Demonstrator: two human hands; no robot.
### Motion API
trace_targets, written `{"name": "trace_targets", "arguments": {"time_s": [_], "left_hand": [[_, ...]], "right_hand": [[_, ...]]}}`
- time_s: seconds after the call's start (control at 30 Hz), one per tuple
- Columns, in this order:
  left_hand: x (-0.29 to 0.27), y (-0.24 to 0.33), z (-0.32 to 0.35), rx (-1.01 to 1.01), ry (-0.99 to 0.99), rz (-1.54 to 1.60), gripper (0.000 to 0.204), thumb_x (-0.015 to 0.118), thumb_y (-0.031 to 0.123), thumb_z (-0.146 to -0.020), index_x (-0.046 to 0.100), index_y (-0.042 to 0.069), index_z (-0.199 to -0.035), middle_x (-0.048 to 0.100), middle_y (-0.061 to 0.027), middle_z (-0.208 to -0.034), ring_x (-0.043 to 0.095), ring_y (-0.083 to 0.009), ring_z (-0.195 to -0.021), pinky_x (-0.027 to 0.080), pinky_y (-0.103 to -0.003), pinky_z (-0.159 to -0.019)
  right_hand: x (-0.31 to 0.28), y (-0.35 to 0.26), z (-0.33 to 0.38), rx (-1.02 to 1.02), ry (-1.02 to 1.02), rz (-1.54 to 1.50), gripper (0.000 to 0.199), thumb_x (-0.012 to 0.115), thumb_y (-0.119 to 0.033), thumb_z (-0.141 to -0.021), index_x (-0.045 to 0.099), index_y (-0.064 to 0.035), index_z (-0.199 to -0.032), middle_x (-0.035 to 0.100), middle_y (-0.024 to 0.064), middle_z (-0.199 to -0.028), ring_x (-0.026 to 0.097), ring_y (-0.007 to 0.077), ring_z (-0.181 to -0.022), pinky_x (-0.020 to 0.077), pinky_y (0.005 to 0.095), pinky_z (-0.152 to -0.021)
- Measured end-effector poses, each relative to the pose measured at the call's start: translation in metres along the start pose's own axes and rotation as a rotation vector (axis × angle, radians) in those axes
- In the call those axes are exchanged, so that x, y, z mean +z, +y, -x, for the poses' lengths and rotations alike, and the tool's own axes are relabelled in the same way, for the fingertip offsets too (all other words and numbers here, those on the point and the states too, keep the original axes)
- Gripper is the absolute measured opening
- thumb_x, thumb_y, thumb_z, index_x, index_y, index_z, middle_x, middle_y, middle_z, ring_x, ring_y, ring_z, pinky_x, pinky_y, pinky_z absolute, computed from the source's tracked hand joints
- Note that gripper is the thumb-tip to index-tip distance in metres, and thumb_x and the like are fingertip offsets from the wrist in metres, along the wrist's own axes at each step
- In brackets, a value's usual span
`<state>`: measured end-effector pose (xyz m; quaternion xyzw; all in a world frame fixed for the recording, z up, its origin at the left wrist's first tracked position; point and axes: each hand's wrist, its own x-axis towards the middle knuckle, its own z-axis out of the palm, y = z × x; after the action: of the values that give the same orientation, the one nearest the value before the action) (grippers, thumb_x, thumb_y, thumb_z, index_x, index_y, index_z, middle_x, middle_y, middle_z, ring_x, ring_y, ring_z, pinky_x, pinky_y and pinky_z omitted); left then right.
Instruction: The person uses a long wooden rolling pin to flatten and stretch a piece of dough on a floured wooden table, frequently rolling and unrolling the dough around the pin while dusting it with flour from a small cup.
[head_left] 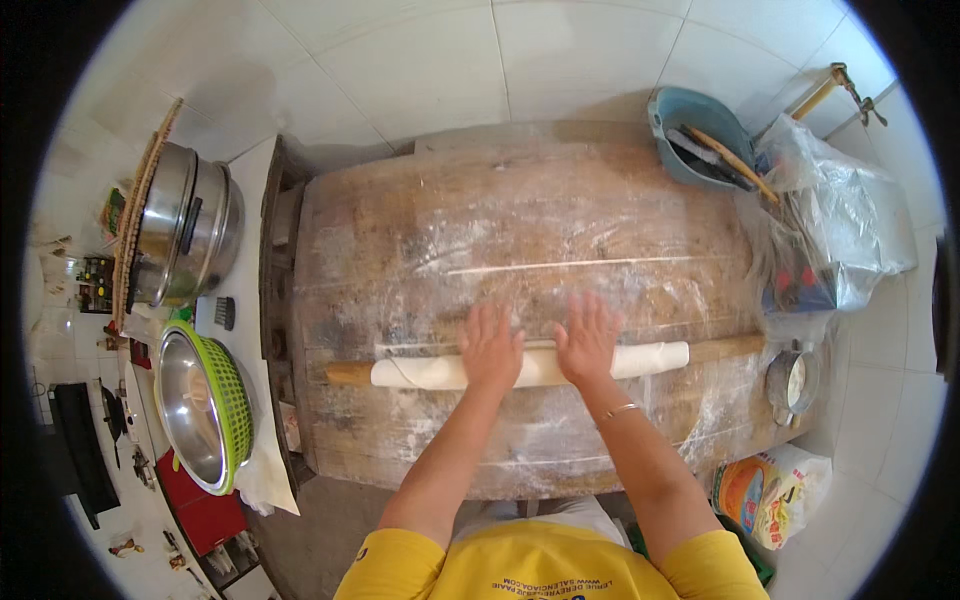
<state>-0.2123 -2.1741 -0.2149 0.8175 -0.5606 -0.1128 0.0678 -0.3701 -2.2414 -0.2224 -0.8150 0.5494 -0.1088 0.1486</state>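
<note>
A long wooden rolling pin (725,348) lies across a floured wooden board (520,220), its bare ends showing at left and right. Pale dough (650,360) is wrapped around its middle as a smooth white roll. My left hand (491,347) rests flat on the dough left of centre, fingers stretched away from me. Close beside it, my right hand (587,338) lies on the roll the same way, fingers spread, a thin bracelet on the wrist. Both palms press on top; neither hand grips around the pin. The dough under the palms is hidden.
A blue basin (705,110) with brushes stands at the far right, near a plastic-covered box (850,210). A flour sieve (793,382) sits at the right edge. On the left are steel pots (180,225), a small brush (224,313) and a metal bowl (190,410) in a green basket (235,400).
</note>
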Motion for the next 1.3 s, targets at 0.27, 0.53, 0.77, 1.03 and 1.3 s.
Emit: {"name": "trace_targets", "arguments": {"time_s": [0.27,0.53,0.77,1.03,1.3], "left_hand": [[0.002,-0.062,0.07,0.135,-0.022,-0.028,0.07,0.058,0.047,-0.089,0.037,0.014,-0.146,0.041,-0.019,-0.145,0.035,-0.0358,-0.136,0.026,-0.054,-0.11],[-0.003,-0.06,0.042,0.065,0.017,-0.049,0.071,0.06,0.046,-0.087,0.036,0.014,-0.147,0.039,-0.0183,-0.147,0.036,-0.0373,-0.135,0.029,-0.053,-0.108],[-0.02,-0.066,-0.01,0.2,0.119,-0.035,0.066,0.059,0.047,-0.088,0.042,0.013,-0.142,0.042,-0.0178,-0.144,0.036,-0.036,-0.134,0.029,-0.05,-0.108],[-0.027,-0.087,0.021,0.37,-0.152,-0.205,0.085,0.079,0.051,-0.066,0.049,0.011,-0.135,0.058,-0.0115,-0.117,0.052,-0.0277,-0.113,0.037,-0.046,-0.095],[-0.004,-0.08,0.131,0.341,-0.21,-0.201,0.078,0.081,0.038,-0.065,0.05,0.011,-0.132,0.056,-0.0129,-0.111,0.052,-0.0295,-0.108,0.038,-0.047,-0.093]], "right_hand": [[-0.02,0.051,0.071,-0.104,-0.049,0.038,0.066,0.055,-0.042,-0.089,0.039,-0.0077,-0.144,0.038,0.0207,-0.148,0.036,0.0396,-0.135,0.0148,0.0586,-0.113],[-0.02,0.055,0.043,-0.083,-0.036,0.028,0.073,0.058,-0.048,-0.087,0.038,-0.0045,-0.143,0.038,0.0216,-0.147,0.035,0.0418,-0.135,0.0177,0.0557,-0.113],[-0.012,0.07,-0.009,-0.194,0.061,0.057,0.081,0.064,-0.05,-0.082,0.038,-0.0026,-0.142,0.038,0.0222,-0.146,0.035,0.0409,-0.134,0.0219,0.056,-0.112],[-0.049,0.07,0.018,-0.334,-0.153,0.143,0.088,0.086,-0.048,-0.057,0.051,-0.0061,-0.126,0.054,0.0162,-0.126,0.051,0.0321,-0.116,0.0381,0.0471,-0.098],[-0.049,0.085,0.122,-0.305,-0.145,0.013,0.062,0.083,-0.034,-0.055,0.057,-0.0073,-0.104,0.059,0.0113,-0.096,0.055,0.0307,-0.095,0.0405,0.0458,-0.088]]}}
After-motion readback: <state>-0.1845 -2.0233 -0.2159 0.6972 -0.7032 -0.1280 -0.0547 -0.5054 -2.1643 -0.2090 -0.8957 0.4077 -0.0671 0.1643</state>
